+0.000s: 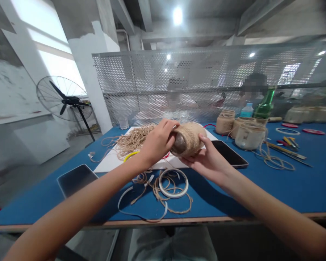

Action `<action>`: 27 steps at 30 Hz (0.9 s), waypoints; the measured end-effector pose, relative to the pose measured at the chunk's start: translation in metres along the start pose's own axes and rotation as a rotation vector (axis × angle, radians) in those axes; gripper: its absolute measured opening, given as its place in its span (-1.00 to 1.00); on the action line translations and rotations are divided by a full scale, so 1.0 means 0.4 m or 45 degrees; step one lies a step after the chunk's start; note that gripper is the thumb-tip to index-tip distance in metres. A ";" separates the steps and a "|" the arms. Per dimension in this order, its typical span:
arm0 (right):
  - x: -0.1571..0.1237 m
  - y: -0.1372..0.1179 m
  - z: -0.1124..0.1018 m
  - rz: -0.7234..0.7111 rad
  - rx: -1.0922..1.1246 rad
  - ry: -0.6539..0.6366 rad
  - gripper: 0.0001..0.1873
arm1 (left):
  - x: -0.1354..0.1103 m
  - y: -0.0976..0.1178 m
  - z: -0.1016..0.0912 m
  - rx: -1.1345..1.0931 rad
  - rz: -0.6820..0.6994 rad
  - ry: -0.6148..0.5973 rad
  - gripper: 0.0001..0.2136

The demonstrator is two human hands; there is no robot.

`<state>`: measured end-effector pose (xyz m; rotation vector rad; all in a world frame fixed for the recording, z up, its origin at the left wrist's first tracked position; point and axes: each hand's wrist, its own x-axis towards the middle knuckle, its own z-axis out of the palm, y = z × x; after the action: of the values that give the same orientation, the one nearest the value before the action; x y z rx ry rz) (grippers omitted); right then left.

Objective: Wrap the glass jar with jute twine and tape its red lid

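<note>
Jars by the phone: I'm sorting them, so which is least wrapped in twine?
The front jar of the standing group: its pale body is mostly bare under a twine band at the top, whereas the held jar is thickly wound.

Loose twine [133,142] on a board [107,166], a smartphone [229,154] to its right, twine-wrapped jars [241,132] farther right, perforated screen [179,78] behind.

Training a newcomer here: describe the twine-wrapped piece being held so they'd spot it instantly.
On the blue workbench, look above the white board. There the left hand and right hand hold a twine-wrapped vessel on its side; unlike the upright wrapped jars nearby, it shows a bare, dark, glossy end.
</note>
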<state>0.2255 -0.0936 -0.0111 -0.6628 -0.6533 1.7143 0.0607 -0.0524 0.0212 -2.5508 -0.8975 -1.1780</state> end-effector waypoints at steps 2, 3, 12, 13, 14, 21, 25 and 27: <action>0.008 0.004 0.002 0.043 0.032 -0.017 -0.45 | 0.019 -0.006 0.010 0.003 0.016 0.002 -0.75; 0.009 0.005 0.002 0.057 0.033 -0.036 -0.41 | 0.031 -0.010 0.015 0.004 0.019 -0.004 -0.75; -0.058 0.011 -0.077 0.311 -0.171 -0.074 -0.74 | 0.210 -0.067 0.054 0.064 -0.115 -0.620 -0.78; -0.063 0.007 -0.091 0.283 -0.209 -0.008 -0.78 | 0.226 -0.067 0.059 0.070 -0.151 -0.706 -0.79; -0.068 0.000 -0.104 0.241 -0.252 0.060 -0.76 | 0.238 -0.067 0.066 0.069 -0.188 -0.781 -0.80; -0.087 -0.085 -0.148 -0.030 -0.378 0.247 -0.80 | 0.288 -0.085 0.166 0.027 -0.402 -1.070 -0.72; -0.077 -0.108 -0.159 -0.135 -0.405 0.280 -0.86 | 0.297 -0.117 0.207 0.001 -0.424 -1.131 -0.71; -0.061 -0.115 -0.167 -0.168 -0.398 0.323 -0.88 | 0.296 -0.130 0.209 -0.024 -0.408 -1.153 -0.71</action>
<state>0.3091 -0.1016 -0.0215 -1.0150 -0.7726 1.3896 0.1412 0.0758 0.0497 -3.0259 -1.4928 0.0167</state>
